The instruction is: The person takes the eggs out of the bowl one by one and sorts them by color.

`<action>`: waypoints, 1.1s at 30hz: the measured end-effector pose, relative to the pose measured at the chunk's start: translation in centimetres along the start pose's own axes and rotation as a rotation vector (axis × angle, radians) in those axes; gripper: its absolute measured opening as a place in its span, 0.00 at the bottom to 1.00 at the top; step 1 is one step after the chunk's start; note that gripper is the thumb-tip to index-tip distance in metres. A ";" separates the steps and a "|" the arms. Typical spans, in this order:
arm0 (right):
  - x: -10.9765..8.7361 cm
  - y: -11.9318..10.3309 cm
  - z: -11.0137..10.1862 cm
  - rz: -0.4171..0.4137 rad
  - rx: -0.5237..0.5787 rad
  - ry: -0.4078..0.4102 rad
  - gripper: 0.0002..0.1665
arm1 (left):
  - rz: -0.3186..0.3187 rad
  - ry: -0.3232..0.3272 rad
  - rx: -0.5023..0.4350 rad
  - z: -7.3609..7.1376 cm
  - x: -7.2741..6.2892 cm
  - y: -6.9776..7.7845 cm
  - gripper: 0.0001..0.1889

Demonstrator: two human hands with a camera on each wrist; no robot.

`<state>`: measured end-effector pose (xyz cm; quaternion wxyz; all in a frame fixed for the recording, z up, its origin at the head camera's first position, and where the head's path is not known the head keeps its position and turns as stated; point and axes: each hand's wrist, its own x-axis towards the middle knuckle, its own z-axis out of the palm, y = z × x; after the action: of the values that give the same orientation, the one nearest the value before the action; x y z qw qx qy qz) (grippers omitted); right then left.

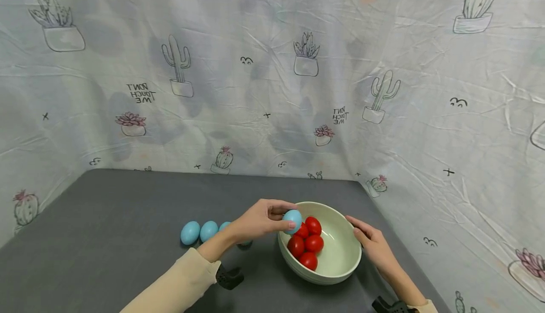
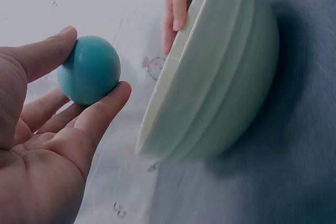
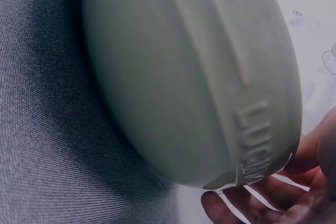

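My left hand (image 1: 259,221) pinches a blue egg (image 1: 293,221) between thumb and fingers, over the left rim of a pale green bowl (image 1: 340,251). In the left wrist view the same blue egg (image 2: 89,70) sits at the fingertips, apart from the bowl (image 2: 226,72). Several red eggs (image 1: 314,244) lie inside the bowl, toward its left side. At the bowl's right rim my right hand (image 1: 372,247) holds the edge. The right wrist view has that hand (image 3: 283,198) by the rim, near raised lettering on the bowl's outer wall (image 3: 157,77).
More blue eggs (image 1: 190,233) stand in a row on the dark grey table (image 1: 106,237), left of the bowl, some partly hidden behind my left forearm. A pale curtain (image 1: 255,91) printed with cacti encloses the table at the back and sides.
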<state>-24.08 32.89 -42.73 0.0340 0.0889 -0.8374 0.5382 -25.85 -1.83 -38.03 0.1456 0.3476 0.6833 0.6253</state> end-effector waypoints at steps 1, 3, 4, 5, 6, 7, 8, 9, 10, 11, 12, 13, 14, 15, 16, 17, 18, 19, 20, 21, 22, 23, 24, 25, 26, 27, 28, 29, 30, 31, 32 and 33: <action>0.0 0.0 0.0 0.001 0.000 -0.002 0.24 | -0.010 0.012 0.003 -0.4 -0.4 0.1 0.25; 0.0 0.0 0.0 0.001 0.001 -0.005 0.24 | -0.018 0.035 0.014 -1.2 -1.3 0.3 0.26; -0.1 0.0 0.0 0.000 0.001 -0.005 0.24 | -0.020 0.045 0.025 -1.6 -1.8 0.4 0.26; -0.1 0.0 0.0 0.000 0.001 -0.004 0.24 | -0.025 0.058 0.041 -2.0 -2.3 0.4 0.27; -0.1 0.0 0.0 0.001 0.001 -0.004 0.24 | -0.026 0.073 0.058 -2.4 -2.8 0.5 0.27; -0.1 0.1 0.0 0.003 -0.002 -0.005 0.24 | -0.026 0.087 0.074 -2.8 -3.3 0.5 0.28; -0.1 0.1 0.0 0.004 -0.005 -0.003 0.24 | -0.027 0.102 0.089 -3.2 -3.7 0.5 0.28; -0.1 0.1 0.0 0.005 -0.007 -0.003 0.24 | -0.028 0.115 0.098 -3.5 -4.2 0.5 0.28; -0.1 0.1 0.0 0.004 -0.012 -0.004 0.24 | -0.028 0.127 0.108 -3.8 -4.7 0.5 0.28; 0.0 0.1 0.0 0.007 -0.013 -0.006 0.25 | -0.030 0.140 0.109 -4.2 -5.2 0.6 0.28; 0.0 0.1 0.0 0.008 -0.012 -0.007 0.25 | -0.031 0.153 0.113 -4.4 -5.7 0.6 0.28; 0.1 0.1 0.0 0.008 -0.011 -0.009 0.25 | -0.034 0.166 0.118 -4.7 -6.2 0.7 0.28; 0.1 0.1 0.0 0.009 -0.009 -0.010 0.25 | -0.036 0.179 0.122 -5.0 -6.6 0.7 0.28; 0.1 0.1 0.0 0.008 -0.009 -0.013 0.25 | -0.040 0.191 0.125 -5.3 -7.1 0.8 0.28; 0.1 0.1 0.0 0.007 -0.009 -0.012 0.25 | -0.047 0.205 0.129 -5.5 -7.6 0.8 0.28; 0.1 0.2 0.0 0.007 -0.009 -0.012 0.25 | -0.055 0.221 0.136 -5.8 -8.1 0.9 0.28; 0.1 0.2 0.1 0.003 -0.013 -0.009 0.25 | -0.058 0.234 0.140 -6.0 -8.7 0.9 0.28; 0.1 0.2 0.1 0.003 -0.015 -0.009 0.25 | -0.069 0.254 0.137 -6.3 -9.2 1.0 0.28; 0.1 0.2 0.1 0.002 -0.017 -0.008 0.25 | -0.079 0.275 0.136 -6.5 -9.8 1.0 0.28; 0.0 0.2 0.1 0.003 -0.017 -0.008 0.25 | -0.092 0.302 0.143 -6.8 -10.4 1.1 0.28; 0.0 0.2 0.1 0.001 -0.017 -0.008 0.25 | -0.105 0.333 0.154 -7.1 -11.0 1.1 0.29; 0.0 0.2 0.2 0.003 -0.015 -0.009 0.25 | -0.117 0.364 0.164 -7.3 -11.6 1.1 0.29; 0.0 0.2 0.2 0.009 -0.010 -0.010 0.25 | -0.131 0.396 0.174 -7.6 -12.2 1.1 0.29; 0.0 0.1 0.2 0.014 -0.006 -0.012 0.25 | -0.145 0.428 0.190 -7.9 -12.8 1.1 0.29; 0.0 0.1 0.2 0.018 -0.004 -0.011 0.25 | -0.157 0.458 0.210 -8.2 -13.4 1.0 0.29; 0.0 0.1 0.2 0.019 -0.001 -0.008 0.25 | -0.158 0.482 0.228 -8.5 -13.9 0.9 0.29; 0.0 0.1 0.2 0.019 -0.001 -0.003 0.25 | -0.163 0.507 0.243 -8.8 -14.4 0.8 0.29; 0.0 0.0 0.3 0.018 -0.002 -0.001 0.25 | -0.166 0.530 0.260 -9.1 -14.8 0.6 0.29; 0.0 0.0 0.2 0.018 -0.003 0.001 0.25 | -0.170 0.550 0.277 -9.4 -15.2 0.4 0.29; 0.0 0.0 0.2 0.018 -0.006 0.001 0.25 | -0.174 0.569 0.293 -9.7 -15.6 0.3 0.30; 0.0 0.0 0.2 0.018 -0.010 0.001 0.25 | -0.180 0.587 0.309 -9.9 -16.0 0.1 0.30; 0.0 0.0 0.2 0.016 -0.013 -0.001 0.25 | -0.184 0.600 0.326 -10.1 -16.4 -0.1 0.30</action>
<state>-24.04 32.70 -42.81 0.0299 0.0824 -0.8416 0.5330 -20.59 -20.22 -40.24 -0.0630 0.1041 0.8151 0.5664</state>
